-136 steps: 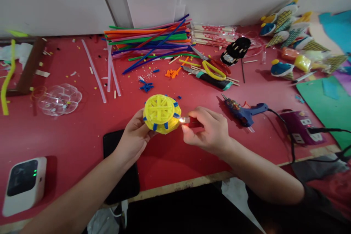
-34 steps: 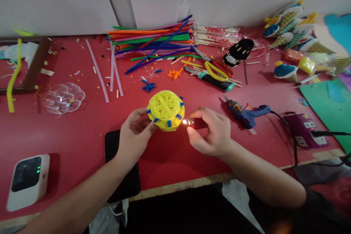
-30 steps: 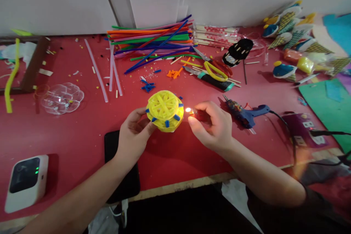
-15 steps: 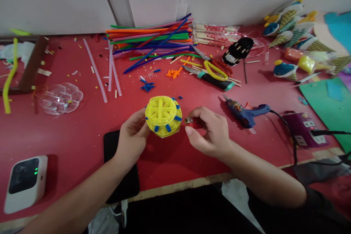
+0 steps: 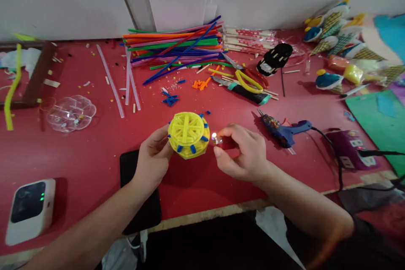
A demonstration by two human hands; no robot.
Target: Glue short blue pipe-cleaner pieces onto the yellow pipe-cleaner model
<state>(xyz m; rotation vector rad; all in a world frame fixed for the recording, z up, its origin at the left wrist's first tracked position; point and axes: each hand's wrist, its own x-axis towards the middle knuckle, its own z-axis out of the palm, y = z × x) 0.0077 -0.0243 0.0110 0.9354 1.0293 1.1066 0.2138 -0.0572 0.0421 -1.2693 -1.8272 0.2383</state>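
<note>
Head view: left hand (image 5: 154, 159) grips the yellow straw wheel (image 5: 187, 134) from its left side, just above the red table (image 5: 95, 152), its spoked face turned up toward the camera; right hand (image 5: 244, 152) is closed round a red lighter (image 5: 224, 142), whose long axis lies left to right, lit end pointing left, flame (image 5: 214, 136) just beside the wheel's blue-studded rim; a blue glue gun (image 5: 286, 128) lies near, to the right.

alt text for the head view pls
The left hand holds a yellow straw wheel with blue tips while the right hand holds a lit red lighter beside its rim, over a red table. Coloured straws, scissors and a blue glue gun lie behind.
</note>
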